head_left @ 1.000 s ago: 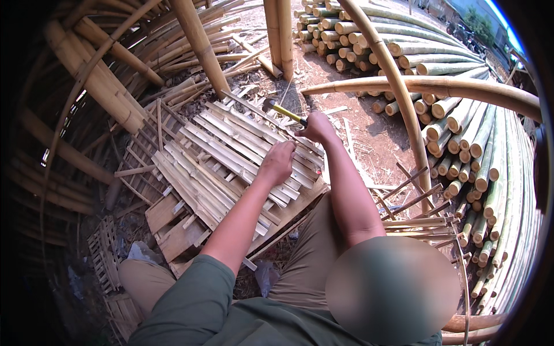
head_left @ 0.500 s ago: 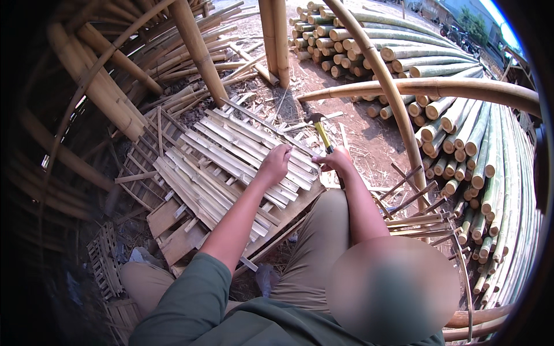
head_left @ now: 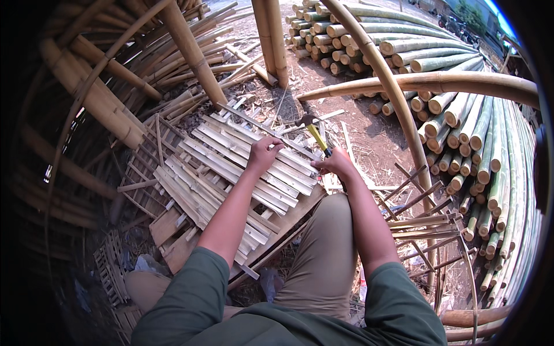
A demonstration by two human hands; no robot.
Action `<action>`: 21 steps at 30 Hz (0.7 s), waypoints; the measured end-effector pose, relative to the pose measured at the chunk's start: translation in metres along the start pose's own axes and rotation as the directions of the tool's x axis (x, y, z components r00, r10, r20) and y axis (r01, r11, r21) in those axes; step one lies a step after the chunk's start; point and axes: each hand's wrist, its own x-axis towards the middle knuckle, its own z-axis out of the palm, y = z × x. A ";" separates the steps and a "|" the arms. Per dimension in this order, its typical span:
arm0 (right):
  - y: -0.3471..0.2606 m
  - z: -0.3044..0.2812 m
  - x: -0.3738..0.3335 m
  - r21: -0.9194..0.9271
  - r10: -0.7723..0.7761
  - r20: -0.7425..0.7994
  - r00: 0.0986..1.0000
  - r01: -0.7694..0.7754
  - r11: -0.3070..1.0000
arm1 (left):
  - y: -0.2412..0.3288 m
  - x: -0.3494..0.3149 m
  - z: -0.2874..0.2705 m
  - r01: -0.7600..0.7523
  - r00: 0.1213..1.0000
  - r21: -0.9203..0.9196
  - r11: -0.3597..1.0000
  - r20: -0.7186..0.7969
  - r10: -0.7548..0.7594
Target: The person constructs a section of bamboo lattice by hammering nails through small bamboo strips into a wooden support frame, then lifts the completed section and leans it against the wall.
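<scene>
While gripped by right hand [head_left: 334, 166], yellow-handled hammer [head_left: 314, 134], dark head

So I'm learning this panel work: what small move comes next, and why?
Probably swing the hammer down on the slats beside the left hand. The right hand holds it raised, head up, while the left presses the slats flat.

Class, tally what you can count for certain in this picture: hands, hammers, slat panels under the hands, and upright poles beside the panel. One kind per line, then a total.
Hands: 2, left hand and right hand
Hammer: 1
Slat panel: 1
Upright poles: 2, a leaning pole and a double post
Total: 6
</scene>
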 end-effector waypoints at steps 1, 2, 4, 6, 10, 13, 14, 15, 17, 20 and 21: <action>-0.001 0.001 0.000 -0.027 0.000 -0.013 1.000 0.000 1.000 | -0.002 -0.002 0.003 -0.009 1.000 -0.066 0.998 -0.002 0.009; -0.002 0.001 -0.001 -0.026 0.005 -0.011 1.000 -0.005 1.000 | -0.001 -0.004 0.004 -0.014 1.000 -0.133 0.991 -0.003 0.014; -0.006 0.000 -0.003 -0.067 -0.014 -0.011 1.000 0.013 0.998 | -0.002 -0.003 0.003 0.015 1.000 -0.058 0.998 -0.005 -0.015; -0.010 -0.003 -0.005 -0.100 -0.027 -0.003 1.000 0.026 0.995 | 0.001 -0.002 0.005 -0.094 0.995 -0.072 0.993 0.010 0.095; 0.002 0.000 0.004 -0.118 -0.039 0.001 0.999 0.038 0.992 | 0.004 0.004 0.003 -0.407 0.904 0.013 0.913 -0.138 0.405; 0.014 0.000 0.013 -0.179 -0.049 -0.013 0.999 0.046 0.983 | 0.000 0.001 0.005 -0.238 0.969 -0.079 0.968 -0.090 0.231; 0.012 0.001 0.012 -0.180 -0.048 -0.010 0.999 0.045 0.983 | -0.002 -0.001 0.005 -0.067 0.998 -0.134 0.989 -0.023 0.064; 0.009 0.001 0.010 -0.197 -0.040 -0.003 0.999 0.038 0.980 | -0.004 -0.002 0.004 -0.064 0.998 -0.134 0.989 -0.023 0.061; 0.008 0.002 0.009 -0.216 -0.030 0.002 1.000 0.030 0.976 | -0.005 -0.002 0.005 -0.044 0.999 -0.178 0.983 0.011 0.046; 0.010 0.002 0.010 -0.214 -0.017 -0.010 1.000 0.015 0.977 | -0.006 -0.003 0.008 0.017 0.999 -0.237 0.971 0.042 -0.007; 0.009 0.002 0.010 -0.231 -0.017 -0.008 1.000 0.015 0.973 | -0.006 -0.003 0.008 0.068 0.997 -0.270 0.961 0.057 -0.054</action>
